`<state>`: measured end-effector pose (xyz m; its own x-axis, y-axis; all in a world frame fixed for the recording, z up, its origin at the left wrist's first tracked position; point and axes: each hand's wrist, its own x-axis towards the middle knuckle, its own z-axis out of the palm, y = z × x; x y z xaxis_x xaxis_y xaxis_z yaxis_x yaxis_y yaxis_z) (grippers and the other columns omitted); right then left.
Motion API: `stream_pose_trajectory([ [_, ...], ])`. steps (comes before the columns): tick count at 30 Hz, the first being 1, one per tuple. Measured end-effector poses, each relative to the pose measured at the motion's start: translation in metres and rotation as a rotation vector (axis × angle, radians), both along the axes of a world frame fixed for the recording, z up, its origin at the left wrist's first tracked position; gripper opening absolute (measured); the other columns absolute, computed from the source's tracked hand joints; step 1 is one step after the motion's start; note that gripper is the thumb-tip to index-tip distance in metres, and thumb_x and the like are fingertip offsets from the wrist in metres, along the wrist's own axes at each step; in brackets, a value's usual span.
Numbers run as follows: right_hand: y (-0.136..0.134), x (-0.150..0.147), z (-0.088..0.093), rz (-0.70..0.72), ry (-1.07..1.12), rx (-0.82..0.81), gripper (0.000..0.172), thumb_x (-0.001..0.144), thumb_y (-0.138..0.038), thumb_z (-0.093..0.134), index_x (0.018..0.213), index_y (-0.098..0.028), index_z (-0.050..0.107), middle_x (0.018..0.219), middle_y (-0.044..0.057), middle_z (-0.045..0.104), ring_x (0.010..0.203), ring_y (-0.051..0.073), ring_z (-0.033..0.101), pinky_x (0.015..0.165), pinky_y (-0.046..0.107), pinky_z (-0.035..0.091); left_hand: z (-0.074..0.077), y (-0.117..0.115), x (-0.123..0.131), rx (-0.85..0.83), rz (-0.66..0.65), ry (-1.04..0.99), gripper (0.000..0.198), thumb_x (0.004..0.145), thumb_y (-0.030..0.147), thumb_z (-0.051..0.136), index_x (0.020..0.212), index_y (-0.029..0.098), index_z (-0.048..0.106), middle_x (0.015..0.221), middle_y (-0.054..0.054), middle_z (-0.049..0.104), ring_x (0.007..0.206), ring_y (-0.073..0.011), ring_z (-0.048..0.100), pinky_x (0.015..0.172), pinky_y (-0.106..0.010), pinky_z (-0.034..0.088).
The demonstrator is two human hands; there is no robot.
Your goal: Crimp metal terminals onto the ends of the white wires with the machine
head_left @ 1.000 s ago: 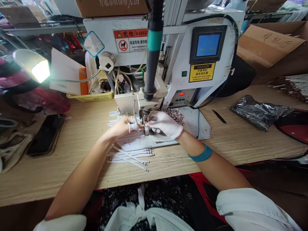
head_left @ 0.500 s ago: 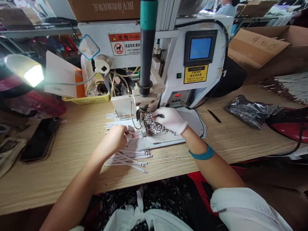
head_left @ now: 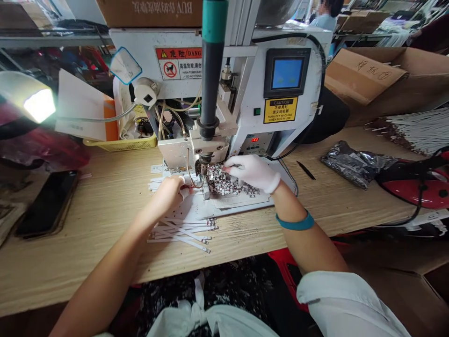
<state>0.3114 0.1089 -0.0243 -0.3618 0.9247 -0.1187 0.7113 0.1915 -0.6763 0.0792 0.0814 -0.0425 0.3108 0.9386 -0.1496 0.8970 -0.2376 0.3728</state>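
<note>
My left hand [head_left: 171, 191], with white covers on its fingertips, is curled at the white flat strips [head_left: 155, 185] left of the machine's press head [head_left: 206, 164]. Its fingers are closed, and whatever they grip is hidden. In a white glove, my right hand [head_left: 253, 173] pinches thumb and fingers together above a heap of small black-and-white parts [head_left: 224, 183] on the machine's base plate [head_left: 242, 202]. Anything in that pinch is too small to name. Nearer me, several loose strips [head_left: 187, 230] with small dark pieces at their right ends lie crossed over one another.
The white machine [head_left: 242, 112] carries a blue screen [head_left: 286, 73] and a red digital readout [head_left: 254, 139]. A lit lamp [head_left: 40, 105] and a phone [head_left: 47, 203] are at left. At right are a thin black tool [head_left: 306, 170], a silvery bag [head_left: 356, 164] and a cardboard box [head_left: 365, 75].
My left hand's fingers have shifted slightly toward the back strips. My right hand has drawn a little to the right, showing more of the heap. The whole view has moved slightly.
</note>
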Motion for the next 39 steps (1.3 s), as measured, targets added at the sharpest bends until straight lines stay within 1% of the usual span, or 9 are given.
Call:
stream_pose_trajectory([
  [2, -0.003, 0.005, 0.005, 0.051, 0.034, -0.263, 0.024, 0.083, -0.029, 0.053, 0.095, -0.015, 0.067, 0.064, 0.002, 0.066, 0.045, 0.01, 0.057, 0.041, 0.021, 0.041, 0.0, 0.001, -0.001, 0.01, -0.002, 0.0, 0.02, 0.074, 0.017, 0.049, 0.078, 0.013, 0.069, 0.079, -0.009, 0.069, 0.072, -0.0221, 0.063, 0.064, -0.027, 0.046],
  [4, -0.003, 0.006, 0.004, 0.097, 0.073, -0.362, 0.023, 0.082, -0.026, 0.052, 0.097, -0.015, 0.066, 0.068, 0.003, 0.068, 0.043, 0.009, 0.056, 0.038, 0.02, 0.039, -0.002, 0.001, -0.003, 0.034, -0.013, -0.032, 0.021, 0.074, 0.02, 0.05, 0.077, 0.013, 0.069, 0.08, -0.009, 0.069, 0.071, -0.022, 0.063, 0.064, -0.027, 0.046],
  [9, 0.006, 0.003, -0.008, 0.01, -0.035, 0.131, 0.019, 0.079, -0.019, 0.054, 0.089, -0.017, 0.071, 0.082, 0.003, 0.072, 0.07, 0.014, 0.065, 0.062, 0.024, 0.048, -0.003, 0.002, -0.007, 0.058, -0.024, -0.149, 0.021, 0.072, 0.025, 0.05, 0.075, 0.015, 0.069, 0.081, -0.007, 0.069, 0.07, -0.0197, 0.061, 0.062, -0.026, 0.044],
  [11, 0.009, 0.004, -0.009, 0.01, -0.138, 0.243, 0.015, 0.077, -0.019, 0.058, 0.082, -0.017, 0.072, 0.083, 0.003, 0.072, 0.081, 0.017, 0.065, 0.072, 0.026, 0.046, -0.001, 0.002, -0.009, 0.04, 0.001, -0.178, 0.021, 0.072, 0.028, 0.052, 0.073, 0.015, 0.068, 0.078, -0.007, 0.068, 0.068, -0.0189, 0.06, 0.06, -0.025, 0.043],
  [18, 0.001, -0.007, -0.011, 0.131, -0.146, 0.207, 0.014, 0.075, -0.021, 0.06, 0.08, -0.018, 0.073, 0.079, 0.001, 0.071, 0.075, 0.016, 0.063, 0.067, 0.025, 0.042, 0.0, 0.002, -0.011, -0.143, 0.012, -0.38, 0.033, 0.072, 0.045, 0.056, 0.073, 0.014, 0.066, 0.06, -0.001, 0.059, 0.056, -0.0143, 0.049, 0.053, -0.023, 0.035],
  [24, -0.011, -0.026, -0.018, 0.15, -0.126, 0.197, 0.004, 0.067, -0.02, 0.07, 0.071, -0.018, 0.071, 0.072, 0.001, 0.068, 0.073, 0.016, 0.061, 0.064, 0.026, 0.041, -0.003, 0.003, -0.009, -0.22, 0.038, -0.583, 0.03, 0.068, 0.044, 0.062, 0.069, 0.014, 0.063, 0.069, -0.003, 0.062, 0.065, -0.0157, 0.054, 0.062, -0.025, 0.042],
  [26, -0.012, -0.027, -0.018, 0.108, 0.041, 0.124, 0.001, 0.068, -0.016, 0.068, 0.069, -0.016, 0.068, 0.071, 0.001, 0.066, 0.072, 0.015, 0.061, 0.063, 0.026, 0.043, -0.001, 0.002, -0.008, -0.246, 0.054, -0.617, 0.03, 0.066, 0.045, 0.064, 0.068, 0.015, 0.063, 0.071, -0.003, 0.063, 0.068, -0.0169, 0.055, 0.064, -0.026, 0.043],
  [31, -0.007, -0.024, -0.016, -0.103, 0.534, -0.337, 0.008, 0.071, -0.015, 0.063, 0.078, -0.012, 0.059, 0.068, 0.003, 0.062, 0.053, 0.011, 0.057, 0.045, 0.023, 0.046, 0.002, 0.0, -0.006, -0.263, 0.084, -0.604, 0.035, 0.07, 0.049, 0.062, 0.066, 0.014, 0.062, 0.062, -0.001, 0.059, 0.063, -0.0161, 0.053, 0.058, -0.025, 0.042],
  [39, -0.006, -0.031, -0.02, -0.088, 0.729, -0.429, 0.015, 0.07, -0.015, 0.062, 0.084, -0.012, 0.06, 0.06, -0.003, 0.056, 0.046, 0.005, 0.047, 0.038, 0.016, 0.038, 0.005, 0.0, -0.006, -0.25, 0.035, -0.554, 0.036, 0.074, 0.048, 0.056, 0.061, 0.015, 0.057, 0.055, 0.001, 0.052, 0.056, -0.0132, 0.048, 0.052, -0.023, 0.036],
])
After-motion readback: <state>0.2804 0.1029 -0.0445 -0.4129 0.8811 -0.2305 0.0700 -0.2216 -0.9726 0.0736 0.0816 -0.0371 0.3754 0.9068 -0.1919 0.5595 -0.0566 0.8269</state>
